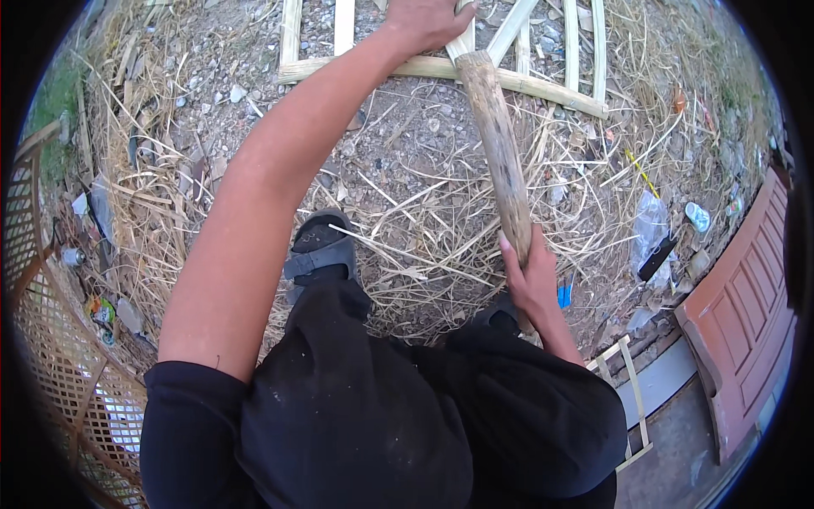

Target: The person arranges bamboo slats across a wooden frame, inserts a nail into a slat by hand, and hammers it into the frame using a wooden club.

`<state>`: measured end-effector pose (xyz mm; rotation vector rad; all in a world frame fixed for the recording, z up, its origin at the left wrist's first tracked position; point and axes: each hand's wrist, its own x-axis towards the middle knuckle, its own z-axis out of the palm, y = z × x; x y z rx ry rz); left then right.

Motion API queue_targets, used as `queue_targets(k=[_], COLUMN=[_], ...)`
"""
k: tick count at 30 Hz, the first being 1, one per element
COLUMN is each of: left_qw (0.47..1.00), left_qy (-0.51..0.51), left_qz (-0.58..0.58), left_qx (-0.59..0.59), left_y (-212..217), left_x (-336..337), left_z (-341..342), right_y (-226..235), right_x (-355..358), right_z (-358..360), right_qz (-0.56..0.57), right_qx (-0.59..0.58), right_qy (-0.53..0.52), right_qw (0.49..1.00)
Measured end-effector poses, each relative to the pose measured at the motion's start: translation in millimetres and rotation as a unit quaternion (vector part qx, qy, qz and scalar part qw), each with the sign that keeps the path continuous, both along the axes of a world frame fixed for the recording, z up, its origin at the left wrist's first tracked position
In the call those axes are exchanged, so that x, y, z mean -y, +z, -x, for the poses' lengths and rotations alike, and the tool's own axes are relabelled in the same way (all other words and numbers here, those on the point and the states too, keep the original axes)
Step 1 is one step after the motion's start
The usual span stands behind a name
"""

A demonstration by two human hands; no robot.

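My left hand [424, 21] reaches far forward and presses on a pale bamboo strip at the near rail of a bamboo lattice frame [543, 89] lying on the ground. My right hand [530, 280] grips the lower end of a thick wooden handle [500, 144], which slants up to the frame beside my left hand. The handle's far tip meets the strips there; its head is hidden. My foot in a grey sandal [320, 250] stands on the straw below the frame.
Dry straw and gravel cover the ground. A woven lattice panel [59, 339] stands at the left. A reddish panelled door [746, 305] lies at the right, with a plastic bottle [697, 216], a dark flat object [657, 254] and a small bamboo frame [632, 390] near it.
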<state>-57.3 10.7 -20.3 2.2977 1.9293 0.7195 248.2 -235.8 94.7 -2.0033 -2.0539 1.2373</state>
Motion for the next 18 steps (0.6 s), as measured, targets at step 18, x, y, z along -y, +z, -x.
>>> queue_targets(k=[18], left_qw=[0.999], left_qy=[0.007], left_qz=[-0.035], left_qx=[-0.021], left_y=[-24], left_x=[-10], left_z=[-3], right_y=[24], right_x=[-31], right_z=[12], right_qz=[-0.060], right_qx=[0.024], right_qy=[0.037], right_qw=[0.997])
